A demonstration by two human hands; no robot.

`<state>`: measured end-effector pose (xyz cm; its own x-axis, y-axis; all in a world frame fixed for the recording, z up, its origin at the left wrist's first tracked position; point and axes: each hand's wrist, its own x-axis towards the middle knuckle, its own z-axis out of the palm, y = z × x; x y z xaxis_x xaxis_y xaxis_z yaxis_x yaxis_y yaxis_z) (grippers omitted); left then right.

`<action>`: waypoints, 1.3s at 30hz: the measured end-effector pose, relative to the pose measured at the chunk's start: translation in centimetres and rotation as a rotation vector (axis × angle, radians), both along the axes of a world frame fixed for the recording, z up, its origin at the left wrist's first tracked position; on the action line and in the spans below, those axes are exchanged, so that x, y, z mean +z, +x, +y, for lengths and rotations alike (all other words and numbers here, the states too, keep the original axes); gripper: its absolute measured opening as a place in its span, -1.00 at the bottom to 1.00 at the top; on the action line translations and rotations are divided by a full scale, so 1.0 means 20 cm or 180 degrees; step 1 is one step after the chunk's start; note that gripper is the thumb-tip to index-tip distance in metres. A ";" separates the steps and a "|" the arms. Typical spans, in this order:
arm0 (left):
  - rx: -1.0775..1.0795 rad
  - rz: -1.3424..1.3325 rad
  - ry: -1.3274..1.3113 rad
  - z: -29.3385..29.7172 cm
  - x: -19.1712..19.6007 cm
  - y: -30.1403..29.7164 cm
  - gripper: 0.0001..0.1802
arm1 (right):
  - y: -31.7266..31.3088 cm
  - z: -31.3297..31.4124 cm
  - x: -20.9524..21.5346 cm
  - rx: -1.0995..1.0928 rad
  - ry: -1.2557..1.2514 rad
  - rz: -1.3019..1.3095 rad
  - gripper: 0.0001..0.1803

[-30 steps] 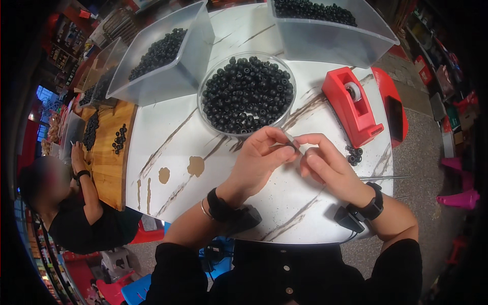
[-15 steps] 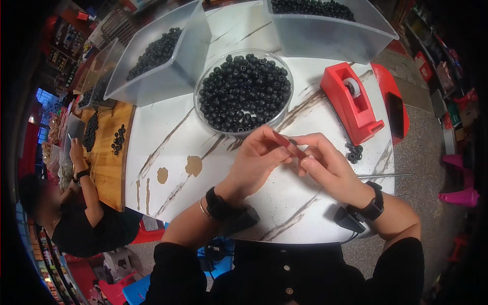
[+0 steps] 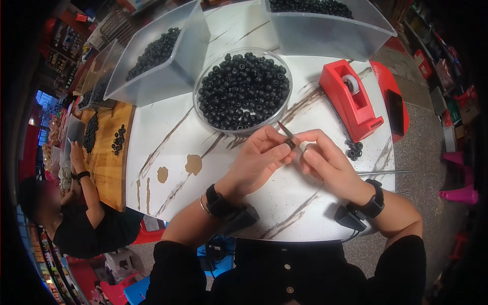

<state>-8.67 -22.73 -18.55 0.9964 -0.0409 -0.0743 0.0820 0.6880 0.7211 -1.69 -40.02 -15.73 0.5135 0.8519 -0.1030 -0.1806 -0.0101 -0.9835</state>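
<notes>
We sit at a white worktop (image 3: pixel 168 117) with brown marble-like veins. On its far side stand two big rectangular bins of cloudy clear plastic, one left (image 3: pixel 193 56) and one right (image 3: pixel 325 40), each with a heap of round black beads (image 3: pixel 155 53) inside. Nearer us is a shallow round tub (image 3: pixel 195 101) of clear plastic, thickly filled with the same kind, its pale bottom peeping through at the near side.

Just this side of the tub, our bare left hand (image 3: pixel 259 157) and right hand (image 3: pixel 330 162) meet above the worktop. The right grip seems closed around a slim, dark, pointed metal blade (image 3: pixel 285 130) — its handle is hidden. The left grip pinches what looks like a small dark round bead (image 3: pixel 290 144), right beside the blade.

To work well, we judge, we should brace hand against hand, keep the left fingertips clear of the edge — and turn the bead gently rather than force the point.
</notes>
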 end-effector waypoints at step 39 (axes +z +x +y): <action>-0.0263 -0.0159 -0.0043 0.21 0.24 0.01 -0.78 | 0.02 0.01 -0.01 -0.0065 0.0234 0.0767 -0.74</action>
<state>-8.49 -18.45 -13.74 0.9920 -0.1237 -0.0235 0.1030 0.6900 0.7165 -1.29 -39.74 -15.93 0.4987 0.8514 -0.1627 -0.4094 0.0659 -0.9100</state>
